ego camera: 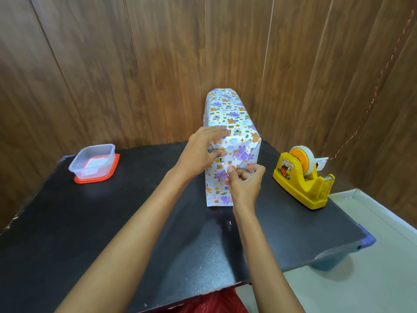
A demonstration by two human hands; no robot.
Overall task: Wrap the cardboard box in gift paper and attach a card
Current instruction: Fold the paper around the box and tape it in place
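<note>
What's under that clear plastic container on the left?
The clear container sits on an orange lid on the black table. Something pale lies inside; its details are blurred.

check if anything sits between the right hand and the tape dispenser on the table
Nothing visible does. The right hand is pinching a paper fold on the wrapped box, and only bare black table lies between it and the yellow tape dispenser to its right. The plastic container sits far left.

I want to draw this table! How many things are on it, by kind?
Wrapped box: 1
Yellow tape dispenser: 1
Clear plastic container on an orange lid: 1
Hands on the box: 2
Total: 3 things and 2 hands, all at the black table.
</note>
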